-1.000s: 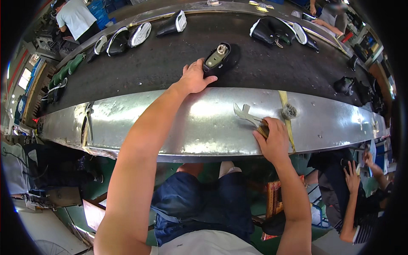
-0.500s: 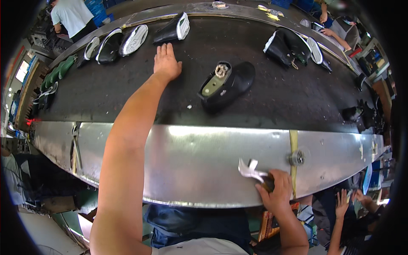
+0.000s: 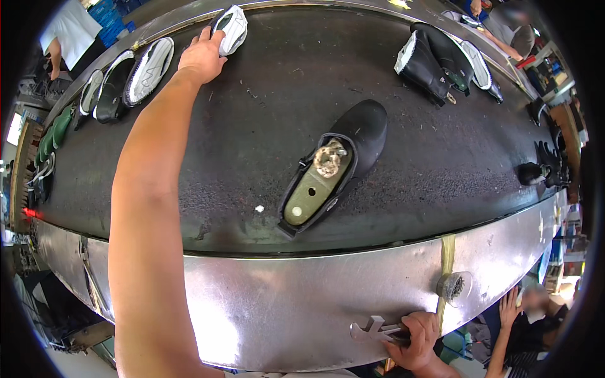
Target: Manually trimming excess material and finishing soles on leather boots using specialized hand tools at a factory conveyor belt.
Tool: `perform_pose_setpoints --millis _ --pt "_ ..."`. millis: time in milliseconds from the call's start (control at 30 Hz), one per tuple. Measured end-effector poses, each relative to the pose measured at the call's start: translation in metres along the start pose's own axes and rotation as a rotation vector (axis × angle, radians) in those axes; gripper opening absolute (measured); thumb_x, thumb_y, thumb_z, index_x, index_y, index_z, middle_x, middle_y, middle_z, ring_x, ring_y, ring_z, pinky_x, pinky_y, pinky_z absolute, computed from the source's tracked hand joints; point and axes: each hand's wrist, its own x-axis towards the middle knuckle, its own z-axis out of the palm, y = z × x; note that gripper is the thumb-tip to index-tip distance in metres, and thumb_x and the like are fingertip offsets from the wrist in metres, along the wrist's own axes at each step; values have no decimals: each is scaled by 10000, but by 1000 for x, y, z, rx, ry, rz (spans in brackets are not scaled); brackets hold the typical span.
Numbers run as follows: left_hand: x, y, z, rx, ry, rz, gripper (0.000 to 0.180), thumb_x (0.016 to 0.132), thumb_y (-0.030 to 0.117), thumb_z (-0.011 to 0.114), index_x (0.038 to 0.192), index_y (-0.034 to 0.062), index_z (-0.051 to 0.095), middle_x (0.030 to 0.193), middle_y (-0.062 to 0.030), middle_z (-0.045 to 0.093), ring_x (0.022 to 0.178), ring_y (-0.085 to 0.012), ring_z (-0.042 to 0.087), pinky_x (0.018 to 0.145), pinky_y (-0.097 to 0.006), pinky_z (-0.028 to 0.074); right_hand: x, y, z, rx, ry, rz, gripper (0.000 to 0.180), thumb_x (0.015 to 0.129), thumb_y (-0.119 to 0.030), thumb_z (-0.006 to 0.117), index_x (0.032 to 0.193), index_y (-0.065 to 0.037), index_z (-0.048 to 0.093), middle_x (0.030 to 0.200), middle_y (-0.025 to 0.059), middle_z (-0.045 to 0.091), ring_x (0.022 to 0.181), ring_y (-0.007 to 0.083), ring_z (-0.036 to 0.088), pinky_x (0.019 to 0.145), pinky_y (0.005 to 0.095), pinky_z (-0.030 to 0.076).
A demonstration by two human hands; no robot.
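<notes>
White-soled shoe now under left hand

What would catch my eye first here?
A black shoe lies on its side mid-belt, its olive last showing. The left hand stretches to the far edge, touching a white-soled shoe. At the near metal rim, the right hand grips a metal tool.

white-soled shoe on side, far belt edge; metal wrench flat on steel ledge.
</notes>
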Motion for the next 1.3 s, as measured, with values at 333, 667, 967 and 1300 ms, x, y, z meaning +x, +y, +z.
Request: perform_pose_setpoints --millis 333,667,967,1300 --pt "-194 -67 -147 -1702 -21 -500 504 1016 348 611 1383 16 510 1199 -143 686 1076 -247 693 919 -451 561 -1 -22 9 10 115 42 519 722 -231 841 1133 -37 592 1041 148 644 941 363 593 826 478 429" --pt "-486 -2 -248 -2542 121 -587 468 1095 386 434 1412 56 535 1385 -115 632 1258 -301 614 1101 -476 478 -17 -35 27 -18 309 -10 516 812 -264 782 1219 -18 580 1144 184 644 1073 407 590 949 502 442" --pt "-569 28 -242 -2720 212 -798 506 1053 391 548 1375 1 520 1403 -229 543 1297 -406 554 1104 -572 488 -35 -50 37 -33 395 41 491 848 -281 763 1218 -8 592 1129 199 648 1052 402 610 929 492 471" --pt "-611 22 -208 -2228 29 -904 553 1040 489 535 1393 64 502 1397 -188 494 1275 -362 535 1031 -567 516 -142 -159 77 688 101 149 279 987 -262 639 1093 -7 598 893 119 681 797 244 668 717 385 519"
